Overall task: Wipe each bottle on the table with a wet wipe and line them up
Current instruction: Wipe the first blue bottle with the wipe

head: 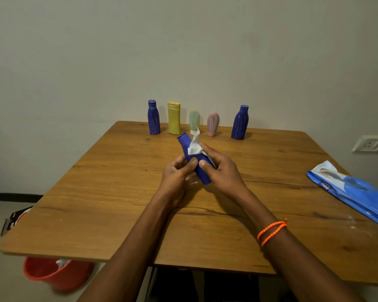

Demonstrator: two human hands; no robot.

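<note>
A blue bottle [195, 162] lies tilted, white wet wipe [194, 144] draped over it, in front of five upright bottles [194, 120] (blue, yellow, green, pink, blue).

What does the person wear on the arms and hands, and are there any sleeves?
No sleeves show: both forearms are bare up to the frame edge. The right wrist carries an orange cord bracelet, wound twice, with a small knot end sticking out. The left hand and right hand have no rings, gloves or watch visible.

Dim even light, soft shadows, edges warped.
</note>
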